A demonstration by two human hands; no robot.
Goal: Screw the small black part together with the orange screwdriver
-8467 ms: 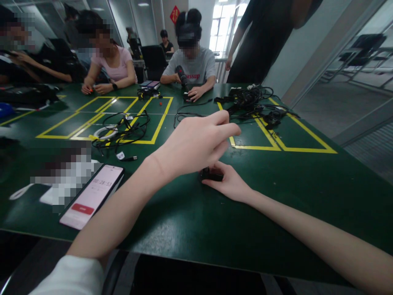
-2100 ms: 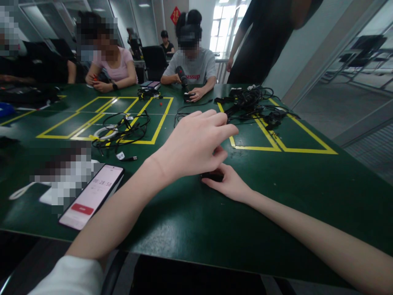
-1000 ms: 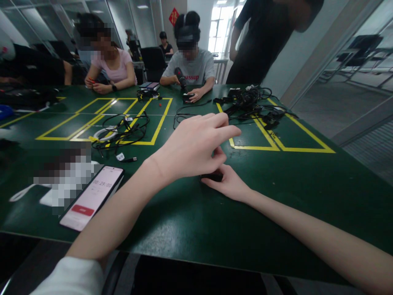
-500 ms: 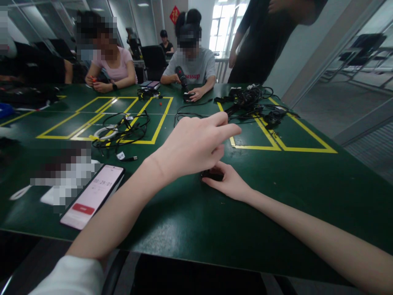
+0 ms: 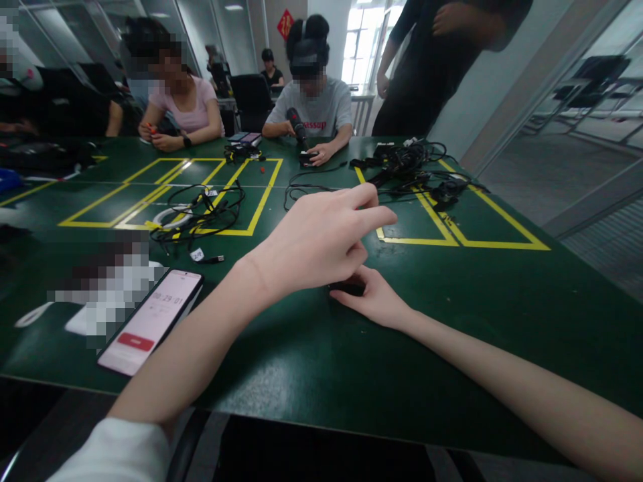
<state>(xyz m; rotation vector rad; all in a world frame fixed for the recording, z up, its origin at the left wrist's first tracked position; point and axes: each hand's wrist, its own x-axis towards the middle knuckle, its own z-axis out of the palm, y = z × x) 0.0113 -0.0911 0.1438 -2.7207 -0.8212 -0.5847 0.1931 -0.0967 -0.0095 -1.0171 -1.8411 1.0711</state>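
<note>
My left hand [image 5: 321,234] is raised over the green table [image 5: 452,348], back of the hand up, with curled fingers. Its index and middle fingers reach to the right, and whatever may be between the fingers is hidden. Below and to the right of it, my right hand [image 5: 379,298] rests at the table, thumb and fingers closed round a small black object [image 5: 351,288]. My left hand covers the upper part of that object.
A phone [image 5: 151,321] showing a timer lies at the left. Looped black cables [image 5: 221,211] and a larger cable pile [image 5: 412,167] lie beyond, among yellow tape outlines [image 5: 266,197]. Across the table a person [image 5: 321,104] holds a black power tool [image 5: 296,125].
My left hand has shifted very slightly, its fingertips a little lower and further right. My right hand stays on the black object.
</note>
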